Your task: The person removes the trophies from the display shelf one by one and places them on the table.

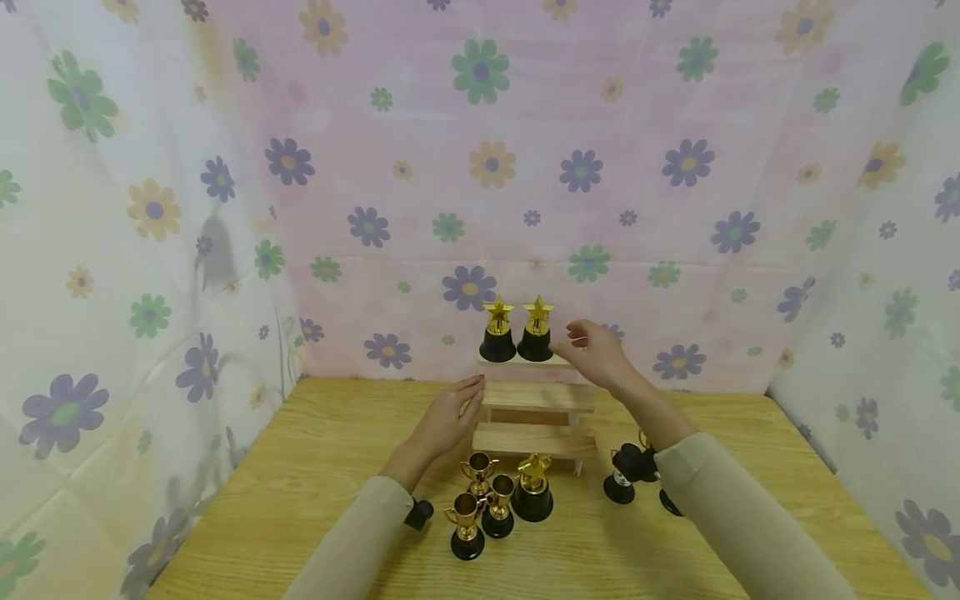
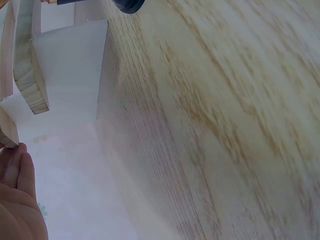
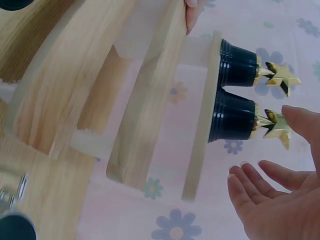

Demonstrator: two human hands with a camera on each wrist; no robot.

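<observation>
Two star trophies, a left one [image 1: 497,343] and a right one [image 1: 536,345], stand upright side by side on the top step of a three-tier wooden stand [image 1: 536,397]. Each has a black base and a gold star. My right hand [image 1: 597,358] is just right of the right trophy, fingers loosely bent and apart from the thumb. In the right wrist view its thumb [image 3: 300,120] overlaps that trophy's star, with nothing in the grasp. At the stand's left side, my left hand [image 1: 447,414] has its nearly straight fingertips [image 2: 21,148] against a step's end.
In front of the stand are three gold cups [image 1: 467,521] on black bases and another star trophy [image 1: 533,496]. A silver cup [image 1: 619,483] and more trophies, partly hidden by my right sleeve [image 1: 742,508], stand at right. Flowered cloth [image 1: 525,108] surrounds the wooden table [image 1: 300,467].
</observation>
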